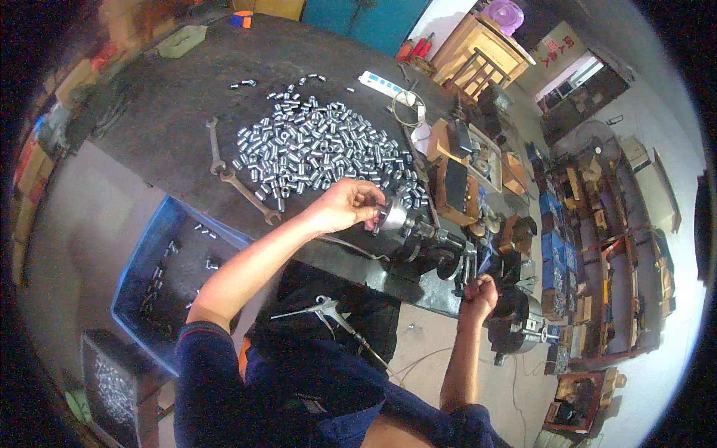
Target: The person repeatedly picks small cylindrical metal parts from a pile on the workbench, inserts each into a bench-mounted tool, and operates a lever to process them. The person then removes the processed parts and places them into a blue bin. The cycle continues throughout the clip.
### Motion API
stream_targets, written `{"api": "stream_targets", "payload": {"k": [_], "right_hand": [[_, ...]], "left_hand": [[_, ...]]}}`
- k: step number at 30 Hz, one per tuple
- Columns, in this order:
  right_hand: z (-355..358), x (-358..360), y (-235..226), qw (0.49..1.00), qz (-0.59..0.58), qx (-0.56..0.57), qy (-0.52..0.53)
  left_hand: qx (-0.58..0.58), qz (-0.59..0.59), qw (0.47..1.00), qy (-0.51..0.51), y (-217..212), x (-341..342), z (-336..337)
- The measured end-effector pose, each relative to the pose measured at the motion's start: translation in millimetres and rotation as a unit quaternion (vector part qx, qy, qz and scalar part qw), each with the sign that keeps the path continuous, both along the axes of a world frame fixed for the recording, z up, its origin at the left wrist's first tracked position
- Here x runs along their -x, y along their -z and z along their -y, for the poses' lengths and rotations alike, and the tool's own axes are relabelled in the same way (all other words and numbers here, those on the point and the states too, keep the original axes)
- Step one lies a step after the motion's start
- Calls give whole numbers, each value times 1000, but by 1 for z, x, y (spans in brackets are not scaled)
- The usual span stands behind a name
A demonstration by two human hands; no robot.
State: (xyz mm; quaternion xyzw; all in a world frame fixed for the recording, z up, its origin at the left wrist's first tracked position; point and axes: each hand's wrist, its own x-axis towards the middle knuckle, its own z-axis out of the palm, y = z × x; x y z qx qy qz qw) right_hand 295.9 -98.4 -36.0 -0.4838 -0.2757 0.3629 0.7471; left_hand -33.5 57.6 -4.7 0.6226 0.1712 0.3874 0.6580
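My left hand (349, 207) is at the round metal chuck (393, 217) of a small bench lathe (433, 246). Its thumb and fingers are pinched together at the chuck's face; a small part may be between them, but I cannot make it out. Lower and to the right, my right hand (480, 296) is closed round a lever (467, 265) of the same machine. Just beyond my left hand, a wide heap of short shiny metal sleeves (321, 142) is spread over the dark table (164, 112).
Two open-ended wrenches (216, 145) lie left of the heap. A blue bin (134, 280) with a few sleeves stands at the near left. An air blow gun (326, 308) rests before me. Wooden boxes (455, 190) and a motor (515, 321) are at right, shelves (612, 254) beyond.
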Motion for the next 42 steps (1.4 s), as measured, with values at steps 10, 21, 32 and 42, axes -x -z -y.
{"api": "stream_targets", "payload": {"k": [10, 21, 32, 42], "right_hand": [[-104, -16, -40, 998, -16, -25, 61], [-37, -14, 56, 997, -63, 39, 20], [-42, 12, -60, 994, 68, -67, 47], [-17, -2, 30, 999, -28, 29, 37]], "left_hand": [[-147, -245, 931, -226, -6, -16, 15], [-290, -251, 879, -285, -2, -19, 14], [-235, -226, 908, -262, -9, -15, 21], [-210, -240, 907, -274, -1, -18, 16]]}}
